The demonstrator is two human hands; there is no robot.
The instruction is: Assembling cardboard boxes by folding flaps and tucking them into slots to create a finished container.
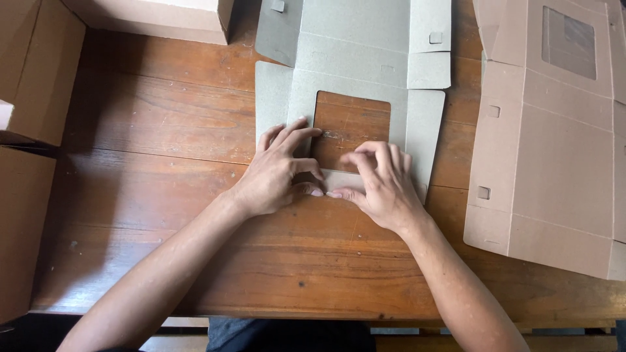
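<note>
- Grey box blank [355,49]: flat die-cut cardboard with a rectangular window cut-out, lying grey side up on the wooden bench [163,130], towards the far middle; bare wood shows through the window.
- Left hand [280,173]: palm down on the blank's near left part, fingers spread towards the window's left edge, thumb on the narrow near strip below the window. Grip released; it presses flat and clasps nothing.
- Right hand [378,179]: palm down on the blank's near right part, fingers curled at the window's lower edge, thumb on the same near strip. Grip likewise released, pressing only.
- Thumb tips of the two hands almost meet at the blank's near edge.
- Second blank [554,150]: brown cardboard, also with a window, lying flat at the right end of the bench, apart from the grey one.
- Brown cartons [32,72]: standing along the left edge of the bench; another brown box [169,16] at the far left.
</note>
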